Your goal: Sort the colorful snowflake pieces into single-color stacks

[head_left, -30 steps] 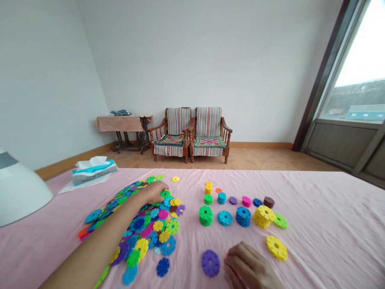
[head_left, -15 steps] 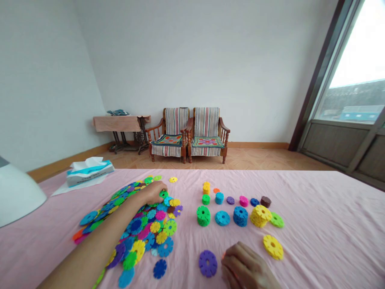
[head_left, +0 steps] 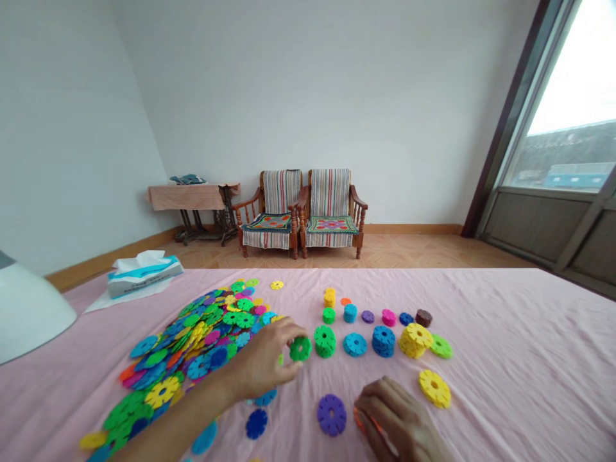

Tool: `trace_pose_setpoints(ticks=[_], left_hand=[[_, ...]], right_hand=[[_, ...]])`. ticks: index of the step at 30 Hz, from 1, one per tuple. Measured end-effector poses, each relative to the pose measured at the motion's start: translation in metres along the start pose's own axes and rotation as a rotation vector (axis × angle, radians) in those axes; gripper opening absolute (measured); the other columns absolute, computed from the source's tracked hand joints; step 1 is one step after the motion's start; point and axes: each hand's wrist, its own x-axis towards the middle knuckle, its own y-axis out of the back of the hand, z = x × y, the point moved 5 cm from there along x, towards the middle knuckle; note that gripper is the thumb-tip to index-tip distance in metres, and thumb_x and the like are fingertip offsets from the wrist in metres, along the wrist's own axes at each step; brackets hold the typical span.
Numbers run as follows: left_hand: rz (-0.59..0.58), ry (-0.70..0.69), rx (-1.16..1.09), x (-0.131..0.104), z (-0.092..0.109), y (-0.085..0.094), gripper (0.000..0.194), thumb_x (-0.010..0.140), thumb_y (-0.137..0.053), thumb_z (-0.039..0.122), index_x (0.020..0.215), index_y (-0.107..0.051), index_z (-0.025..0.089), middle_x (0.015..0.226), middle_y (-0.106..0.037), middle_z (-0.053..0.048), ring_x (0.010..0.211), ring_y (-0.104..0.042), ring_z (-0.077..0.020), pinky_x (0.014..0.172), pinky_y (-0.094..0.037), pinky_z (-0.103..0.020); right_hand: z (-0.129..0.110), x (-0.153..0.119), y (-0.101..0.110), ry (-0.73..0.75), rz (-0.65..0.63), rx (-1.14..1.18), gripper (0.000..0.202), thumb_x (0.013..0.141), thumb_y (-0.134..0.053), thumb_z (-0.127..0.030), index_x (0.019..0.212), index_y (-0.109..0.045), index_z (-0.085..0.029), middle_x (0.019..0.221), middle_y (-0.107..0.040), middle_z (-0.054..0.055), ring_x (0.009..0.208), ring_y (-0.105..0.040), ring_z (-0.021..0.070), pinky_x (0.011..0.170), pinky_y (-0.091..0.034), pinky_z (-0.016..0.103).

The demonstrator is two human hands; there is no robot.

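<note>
Between the thumb and fingers of my left hand (head_left: 269, 356) is a green notched plastic disc (head_left: 300, 349). It hangs just left of a stack of green discs (head_left: 325, 341). My right hand (head_left: 397, 417) rests low on the cloth, its fingers closed on an orange disc (head_left: 359, 418) that they mostly cover. A purple disc (head_left: 332, 414) lies just left of that hand, and yellow discs (head_left: 435, 389) lie up and to its right. The large mixed heap of coloured discs (head_left: 202, 333) spreads under and beyond my left forearm.
Blue stacks (head_left: 384, 341), a yellow stack (head_left: 416, 340) and smaller piles stand in rows at centre right. A tissue pack (head_left: 144, 276) lies at the far left, near a white rounded object (head_left: 31, 314). Two wooden armchairs (head_left: 331, 205) stand beyond the pink-covered table (head_left: 520, 359).
My left hand has come from the heap towards the right and nearer, carrying a green disc beside the green stack. The right hand has stayed nearly in place, with more orange showing.
</note>
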Motion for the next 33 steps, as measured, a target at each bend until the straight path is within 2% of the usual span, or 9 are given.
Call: trace_pose_setpoints(ticks=[2,5,9,13,17,21,25,29,33], left_hand=[[-0.055,-0.025,-0.058,-0.007,0.013,-0.012,0.04,0.067,-0.065,0.014,0.104,-0.067,0.028,0.099,-0.068,-0.001,0.088,-0.062,-0.0186,0.078,-0.048,-0.025],[-0.086,-0.026,-0.124,-0.013,0.018,-0.023,0.041,0.07,-0.065,0.014,0.108,-0.066,0.027,0.108,-0.067,-0.004,0.098,-0.061,-0.0205,0.086,-0.046,-0.028],[-0.083,-0.016,-0.133,-0.014,0.016,-0.033,0.041,0.07,-0.063,0.014,0.11,-0.065,0.026,0.106,-0.066,-0.004,0.101,-0.06,-0.0213,0.089,-0.045,-0.03],[-0.078,-0.007,-0.134,-0.014,0.015,-0.039,0.041,0.07,-0.06,0.011,0.108,-0.066,0.024,0.102,-0.066,-0.004,0.1,-0.059,-0.021,0.088,-0.045,-0.029],[-0.061,0.011,-0.145,-0.016,0.014,-0.041,0.035,0.07,-0.059,0.011,0.101,-0.067,0.024,0.098,-0.065,-0.003,0.099,-0.058,-0.0209,0.087,-0.045,-0.028],[-0.056,0.034,-0.15,-0.018,0.012,-0.039,0.035,0.069,-0.059,0.01,0.1,-0.067,0.023,0.097,-0.065,-0.003,0.098,-0.058,-0.0206,0.084,-0.044,-0.027],[-0.05,0.048,-0.149,-0.018,0.01,-0.038,0.033,0.07,-0.058,0.011,0.098,-0.067,0.024,0.095,-0.065,-0.002,0.095,-0.058,-0.0199,0.083,-0.044,-0.027],[-0.037,0.045,-0.152,-0.018,0.007,-0.038,0.031,0.069,-0.058,0.011,0.097,-0.067,0.023,0.094,-0.065,-0.002,0.092,-0.059,-0.0195,0.083,-0.043,-0.027],[-0.038,0.049,-0.152,-0.019,0.005,-0.039,0.035,0.069,-0.059,0.011,0.101,-0.067,0.023,0.097,-0.066,-0.002,0.091,-0.059,-0.0193,0.083,-0.043,-0.028]], right_hand=[[0.0,0.001,-0.001,-0.002,0.014,-0.038,0.02,0.087,-0.048,-0.009,0.099,-0.061,-0.018,0.089,-0.065,0.007,0.078,-0.061,0.0182,0.069,-0.051,0.028],[0.0,0.003,-0.006,-0.02,-0.003,-0.077,0.028,0.08,-0.058,-0.014,0.107,-0.062,-0.019,0.099,-0.067,0.007,0.085,-0.062,0.0206,0.073,-0.051,0.031],[0.003,0.01,-0.021,-0.159,-0.192,0.015,0.042,0.075,-0.064,-0.022,0.116,-0.061,-0.023,0.11,-0.067,0.004,0.096,-0.06,0.0221,0.084,-0.046,0.033],[0.0,0.021,-0.029,-0.317,-0.393,0.068,0.049,0.073,-0.064,-0.025,0.121,-0.06,-0.021,0.116,-0.064,0.007,0.104,-0.055,0.0262,0.089,-0.041,0.036],[-0.006,0.032,-0.032,-0.408,-0.503,0.054,0.048,0.068,-0.066,-0.021,0.116,-0.064,-0.02,0.111,-0.064,0.008,0.103,-0.054,0.0277,0.09,-0.039,0.038],[-0.01,0.044,-0.029,-0.476,-0.609,0.036,0.039,0.068,-0.071,-0.023,0.107,-0.068,-0.019,0.111,-0.062,0.01,0.104,-0.054,0.0283,0.09,-0.039,0.037],[-0.016,0.056,-0.022,-0.541,-0.663,0.04,0.035,0.067,-0.073,-0.017,0.102,-0.069,-0.014,0.113,-0.061,0.013,0.104,-0.055,0.0266,0.091,-0.04,0.033],[-0.02,0.061,-0.021,-0.517,-0.686,0.036,0.035,0.068,-0.069,-0.013,0.103,-0.068,-0.009,0.112,-0.061,0.016,0.107,-0.054,0.0268,0.093,-0.04,0.032],[-0.018,0.057,-0.029,-0.474,-0.704,0.012,0.038,0.066,-0.067,-0.014,0.104,-0.066,-0.005,0.111,-0.06,0.018,0.107,-0.053,0.0297,0.092,-0.042,0.034]])
